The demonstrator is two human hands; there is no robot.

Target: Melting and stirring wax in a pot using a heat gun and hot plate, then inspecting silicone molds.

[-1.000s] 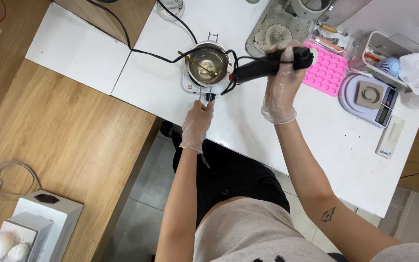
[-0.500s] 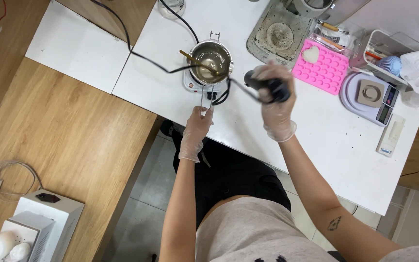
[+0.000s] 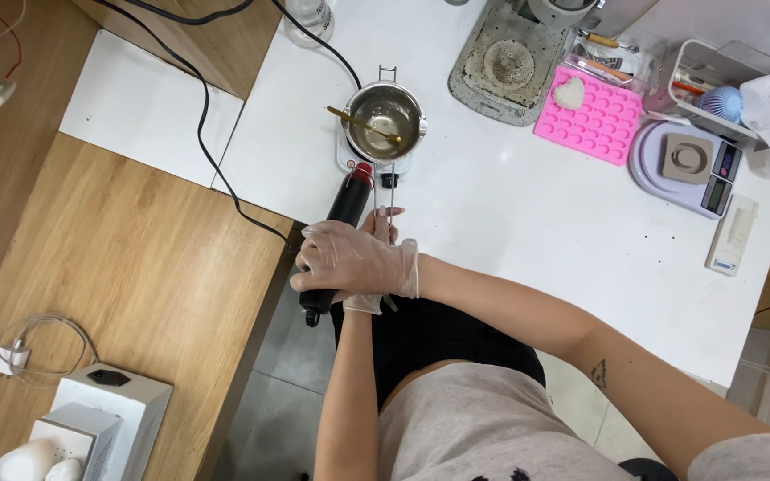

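Gripping black heat tool (image 3: 336, 230), right hand (image 3: 354, 260), left hand (image 3: 383, 223) on wire handle (image 3: 382, 191)

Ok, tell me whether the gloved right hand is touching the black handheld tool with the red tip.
Touching. The head view shows the right hand wrapped around the black tool's body, with no gap.
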